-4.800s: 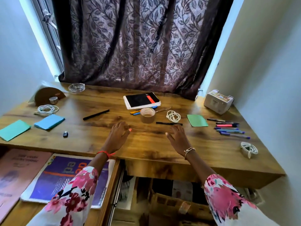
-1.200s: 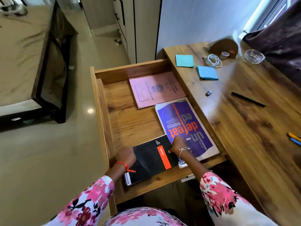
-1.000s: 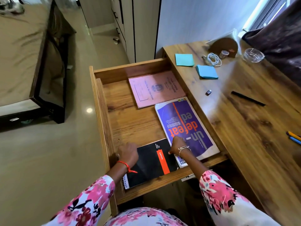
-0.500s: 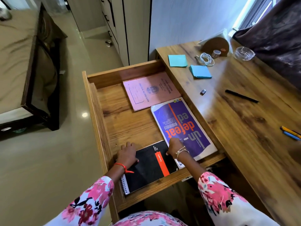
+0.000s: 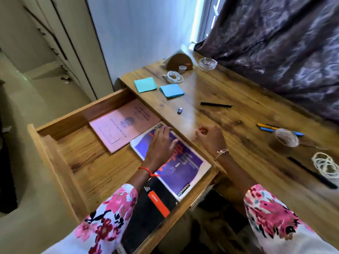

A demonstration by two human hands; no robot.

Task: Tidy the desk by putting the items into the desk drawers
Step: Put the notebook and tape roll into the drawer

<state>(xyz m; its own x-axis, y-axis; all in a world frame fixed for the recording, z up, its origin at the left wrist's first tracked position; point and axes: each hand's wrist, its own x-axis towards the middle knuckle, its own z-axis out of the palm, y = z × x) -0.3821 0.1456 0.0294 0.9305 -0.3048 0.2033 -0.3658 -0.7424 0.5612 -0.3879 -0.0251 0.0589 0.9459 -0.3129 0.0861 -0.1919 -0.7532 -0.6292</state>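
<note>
Wooden desk (image 5: 238, 110) runs from 12 to 3 o'clock, its open drawer (image 5: 82, 114) at 9. My left hand (image 5: 161, 143) spreads flat over the purple magazine (image 5: 183, 165) inside; my right hand (image 5: 211, 138) hangs loosely curled, empty. Black notebook (image 5: 150, 208) lies in the drawer at 6. I'd next pinch the black pen (image 5: 216, 105) at 1, lifting cleanly.

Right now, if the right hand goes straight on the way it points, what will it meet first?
Probably the small dark object on the desk; the right hand points toward it, with bare wood between. Hand height is unclear.
</note>
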